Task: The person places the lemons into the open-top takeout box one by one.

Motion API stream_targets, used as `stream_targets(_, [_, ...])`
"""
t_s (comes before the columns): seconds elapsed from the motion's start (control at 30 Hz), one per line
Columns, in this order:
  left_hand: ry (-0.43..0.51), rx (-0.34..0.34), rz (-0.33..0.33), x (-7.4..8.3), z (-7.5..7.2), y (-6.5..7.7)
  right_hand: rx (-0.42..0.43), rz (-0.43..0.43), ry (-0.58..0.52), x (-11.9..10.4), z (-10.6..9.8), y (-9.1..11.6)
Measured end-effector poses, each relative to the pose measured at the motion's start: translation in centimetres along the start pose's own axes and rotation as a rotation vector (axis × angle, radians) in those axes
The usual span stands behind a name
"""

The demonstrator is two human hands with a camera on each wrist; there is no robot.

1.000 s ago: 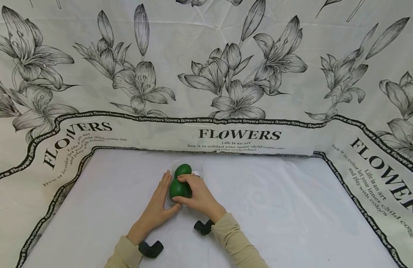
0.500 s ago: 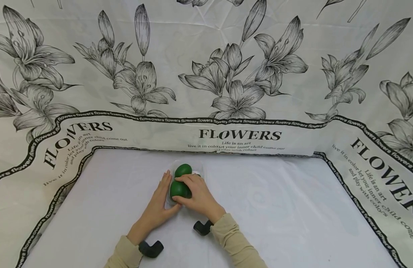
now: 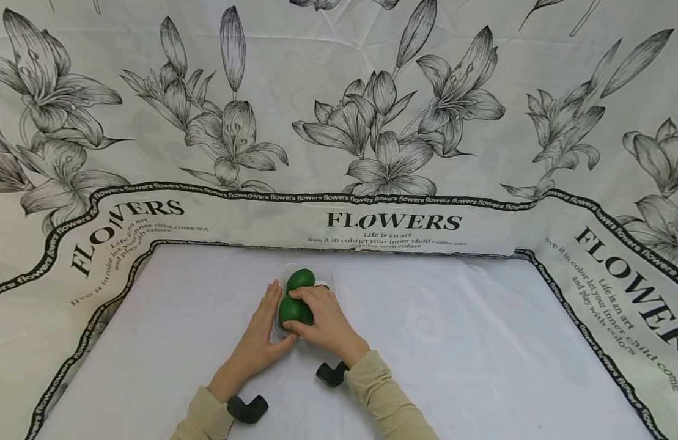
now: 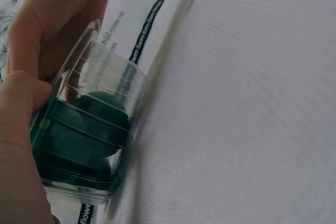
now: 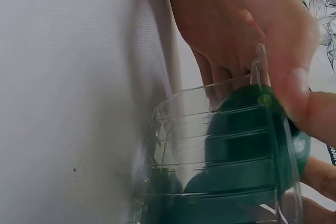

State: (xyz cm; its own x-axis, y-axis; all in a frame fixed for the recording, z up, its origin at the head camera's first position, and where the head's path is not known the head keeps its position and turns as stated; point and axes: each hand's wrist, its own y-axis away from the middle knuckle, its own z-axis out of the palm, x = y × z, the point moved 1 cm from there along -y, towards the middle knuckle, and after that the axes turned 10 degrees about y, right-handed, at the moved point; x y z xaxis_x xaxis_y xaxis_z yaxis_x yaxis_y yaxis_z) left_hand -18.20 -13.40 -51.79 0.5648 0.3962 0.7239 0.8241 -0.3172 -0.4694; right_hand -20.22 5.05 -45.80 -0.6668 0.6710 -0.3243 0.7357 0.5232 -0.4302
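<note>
A clear plastic box (image 3: 280,330) stands near the far side of the white table. Inside it, toward the back, lies a smooth green egg-shaped thing (image 3: 301,279). A second green egg-shaped thing (image 3: 293,310), nearer the front, is held between the thumb and fingers of my right hand (image 3: 329,322). My left hand (image 3: 261,339) rests against the box, its straight fingers along the left wall and its thumb at the near end. Through the box wall in the right wrist view, more green shapes (image 5: 165,182) show lower down, their kind unclear. My right hand hides much of the box's right half.
A white cloth (image 3: 454,342) covers the table. Behind and around it hangs a flower-printed curtain (image 3: 394,221) with black lettering. Black wrist mounts (image 3: 247,409) sit at both cuffs. A small whitish patch (image 3: 321,285) shows inside the box beside the rear green thing.
The right hand's index finger has shifted slightly to the left and down over the front green thing. The left hand and the box have stayed in place.
</note>
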Motion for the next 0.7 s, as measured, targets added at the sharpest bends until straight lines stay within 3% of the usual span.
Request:
stream_targets(0.17, [-0.008,-0.01,-0.004,-0.05,0.05,-0.04,-0.029,-0.001,0.014,0.18,0.05,-0.06])
stream_targets(0.7, [-0.021,-0.004,-0.006,0.37,-0.05,-0.04,-0.008,-0.052,0.086,0.05,0.16,-0.16])
